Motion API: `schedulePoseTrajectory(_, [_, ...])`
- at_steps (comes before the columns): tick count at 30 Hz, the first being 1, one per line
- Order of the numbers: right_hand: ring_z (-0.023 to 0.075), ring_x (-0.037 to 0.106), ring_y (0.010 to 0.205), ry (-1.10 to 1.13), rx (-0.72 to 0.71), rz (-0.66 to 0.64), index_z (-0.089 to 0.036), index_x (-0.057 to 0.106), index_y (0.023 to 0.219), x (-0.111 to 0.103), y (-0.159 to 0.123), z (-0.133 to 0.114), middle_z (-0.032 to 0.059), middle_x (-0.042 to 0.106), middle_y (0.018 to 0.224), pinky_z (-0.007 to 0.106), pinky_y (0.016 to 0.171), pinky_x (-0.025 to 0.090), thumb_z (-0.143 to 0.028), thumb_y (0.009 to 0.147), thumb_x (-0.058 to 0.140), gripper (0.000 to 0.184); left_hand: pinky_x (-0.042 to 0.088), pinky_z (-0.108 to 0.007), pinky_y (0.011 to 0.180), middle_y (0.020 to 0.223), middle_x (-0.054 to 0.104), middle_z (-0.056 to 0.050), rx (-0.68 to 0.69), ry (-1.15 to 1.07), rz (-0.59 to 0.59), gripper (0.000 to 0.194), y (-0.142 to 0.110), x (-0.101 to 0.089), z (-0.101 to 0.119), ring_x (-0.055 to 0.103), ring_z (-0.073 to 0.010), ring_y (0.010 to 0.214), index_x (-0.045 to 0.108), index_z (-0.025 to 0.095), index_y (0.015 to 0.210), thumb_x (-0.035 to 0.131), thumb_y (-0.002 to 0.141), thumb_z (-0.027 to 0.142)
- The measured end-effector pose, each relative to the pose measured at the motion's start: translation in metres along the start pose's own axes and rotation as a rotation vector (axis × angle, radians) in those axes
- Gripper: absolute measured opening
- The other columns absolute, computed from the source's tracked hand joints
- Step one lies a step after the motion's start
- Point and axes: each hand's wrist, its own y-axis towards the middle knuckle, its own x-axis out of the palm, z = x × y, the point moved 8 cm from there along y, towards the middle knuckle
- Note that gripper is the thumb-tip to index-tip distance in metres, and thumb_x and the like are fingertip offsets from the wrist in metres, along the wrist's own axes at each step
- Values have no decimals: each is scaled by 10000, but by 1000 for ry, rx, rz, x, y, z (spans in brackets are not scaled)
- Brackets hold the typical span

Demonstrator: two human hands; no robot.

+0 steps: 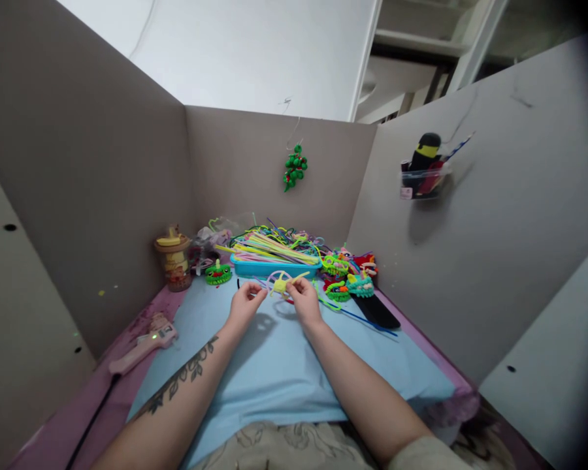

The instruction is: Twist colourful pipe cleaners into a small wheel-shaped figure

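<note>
Between my two hands, above the blue cloth, is a small yellow and purple pipe-cleaner piece (pixel 280 286), with a yellow wound middle and purple loops around it. My right hand (pixel 304 301) pinches it from the right side, and a yellow end sticks out past the fingers. My left hand (pixel 246 301) is at its left, thumb and forefinger pressed together close to a purple loop. Whether a strand lies between those left fingertips is too small to tell. Behind the hands stands a blue tray (pixel 255 268) heaped with pipe cleaners (pixel 274 247) in many colours.
A pink glue gun (pixel 144 346) with a lit green light lies at the left. Nearby are a lidded cup (pixel 173 261) and a green frog-like figure (pixel 218 274). Several finished figures (pixel 360 284), a black strip (pixel 376 311) and a blue pipe cleaner (pixel 367 320) lie right. Grey panels (pixel 274 156) enclose the table.
</note>
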Motion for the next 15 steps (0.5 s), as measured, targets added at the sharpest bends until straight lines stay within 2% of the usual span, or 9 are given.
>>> schedulePoseTrajectory(3, [131, 527, 599, 10, 5, -26, -181, 550, 725, 6, -4, -1, -10, 576, 651, 252, 585, 411, -333, 698, 621, 170, 371, -216, 500, 695, 587, -1, 27, 65, -50, 257, -5, 9, 1, 442, -83, 500, 576, 153, 744, 664, 646, 374])
schedulePoseTrajectory(7, [114, 488, 562, -25, 6, -48, -175, 554, 702, 11, -7, -2, -27, 547, 614, 235, 553, 372, -321, 693, 632, 166, 393, -230, 535, 831, 615, -32, 40, 123, 1, 339, -8, 10, 1, 443, -83, 524, 627, 145, 847, 701, 591, 356])
schedulePoseTrajectory(9, [117, 493, 573, -17, 8, -58, -175, 561, 704, 13, -7, -2, -26, 558, 629, 238, 565, 376, -317, 686, 639, 163, 386, -229, 524, 856, 629, -40, 3, 106, -35, 385, -9, 14, -2, 436, -79, 514, 643, 139, 888, 704, 586, 372])
schedulePoseTrajectory(12, [124, 509, 593, 16, 17, -83, -178, 564, 707, 17, -8, 0, -21, 574, 650, 246, 586, 386, -316, 679, 646, 163, 357, -221, 503, 711, 626, -21, -79, 21, -155, 351, -13, 25, -5, 444, -89, 507, 654, 121, 827, 664, 634, 414])
schedulePoseTrajectory(15, [122, 501, 584, 21, 23, -106, -179, 554, 685, 20, -9, 2, -23, 559, 631, 244, 576, 380, -321, 682, 643, 168, 332, -218, 506, 575, 571, 11, -118, -36, -178, 314, -16, 27, -4, 450, -99, 513, 645, 118, 718, 649, 650, 425])
